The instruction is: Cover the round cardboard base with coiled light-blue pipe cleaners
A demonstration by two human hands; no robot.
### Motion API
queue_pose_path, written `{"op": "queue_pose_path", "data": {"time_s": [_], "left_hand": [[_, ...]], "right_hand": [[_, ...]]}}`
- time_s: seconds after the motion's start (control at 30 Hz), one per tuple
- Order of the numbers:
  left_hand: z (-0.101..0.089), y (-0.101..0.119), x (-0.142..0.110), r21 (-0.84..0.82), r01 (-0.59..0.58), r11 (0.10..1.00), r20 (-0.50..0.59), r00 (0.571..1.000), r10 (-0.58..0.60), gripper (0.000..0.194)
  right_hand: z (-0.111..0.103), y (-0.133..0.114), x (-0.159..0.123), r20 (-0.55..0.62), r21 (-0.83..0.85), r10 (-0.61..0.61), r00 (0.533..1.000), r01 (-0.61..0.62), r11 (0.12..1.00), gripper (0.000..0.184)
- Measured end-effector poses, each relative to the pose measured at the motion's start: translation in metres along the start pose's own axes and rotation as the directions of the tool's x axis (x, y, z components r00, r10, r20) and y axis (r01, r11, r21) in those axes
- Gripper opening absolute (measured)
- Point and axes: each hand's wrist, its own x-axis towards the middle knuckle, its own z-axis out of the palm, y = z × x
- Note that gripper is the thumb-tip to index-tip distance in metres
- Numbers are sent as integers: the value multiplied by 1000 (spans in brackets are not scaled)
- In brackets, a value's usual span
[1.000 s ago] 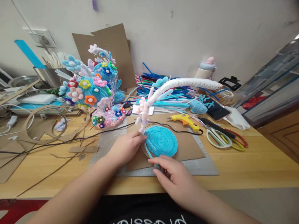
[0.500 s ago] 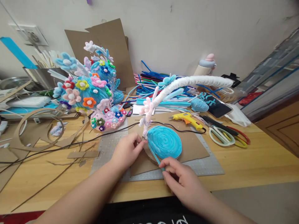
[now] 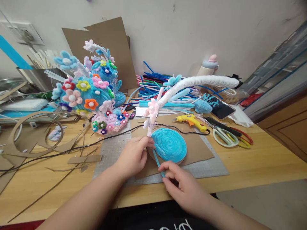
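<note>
A bright blue pipe-cleaner coil (image 3: 169, 145) lies as a flat spiral disc on a round cardboard base. From its left edge a loose blue pipe cleaner (image 3: 156, 159) runs towards me. My right hand (image 3: 181, 182) pinches this strand between thumb and forefinger. At the disc's left edge, my left hand (image 3: 134, 155) has its fingertips closed on the start of the strand, partly hiding it. Just above those fingers rises a white fuzzy curved stem (image 3: 199, 82), arching to the right, with pale pink flowers (image 3: 151, 108) near its foot.
Under the work are brown cardboard (image 3: 200, 150) and a grey cutting mat (image 3: 107, 159). A yellow glue gun (image 3: 192, 122) and scissors (image 3: 225, 137) lie to the right. Pipe cleaners (image 3: 165, 92) are heaped behind. A flower-covered blue craft (image 3: 88, 86) stands left, near cardboard rings (image 3: 14, 137).
My left fingers have shifted slightly up and over the disc's left edge, now reaching across it. My right hand has moved a little left with the strand. The camera view has shifted slightly.
</note>
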Motion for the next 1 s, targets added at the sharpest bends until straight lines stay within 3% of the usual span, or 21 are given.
{"op": "queue_pose_path", "data": {"time_s": [0.17, 0.27, 0.4, 0.5, 0.57, 0.77, 0.87, 1.0], "left_hand": [[1, 3, -2, 26, 12, 1000, 16, 1000, -12, 48], [2, 6, -3, 23, 23, 999, 7, 1000, -23, 45], [7, 4, -3, -59, 215, 975, -136, 966, -221, 31], [10, -2, 0, -103, 322, 941, -205, 919, -337, 26], [12, -7, 1, -123, 330, 936, -196, 916, -349, 32], [13, -9, -1, -187, 252, 949, -44, 963, -265, 81], [15, -4, -3, -156, 234, 960, -1, 971, -237, 85], [20, 2, -5, -116, 217, 969, -37, 974, -222, 93]], "right_hand": [[0, -6, 4, -70, -63, -7, 998, 3, 998, 28], [-7, -10, 9, -135, -147, -19, 991, -1, 989, 16], [-26, -9, 28, -302, -282, -78, 950, -11, 959, 13], [-35, -9, 51, -330, -403, -133, 935, -12, 915, 7], [-35, -10, 63, -316, -480, -154, 936, -18, 877, 5], [-22, -17, 70, -308, -576, -152, 939, -57, 815, 7], [-24, -14, 67, -305, -583, -134, 943, -73, 809, 6], [-32, -8, 65, -305, -567, -87, 948, -108, 816, 6]]}}
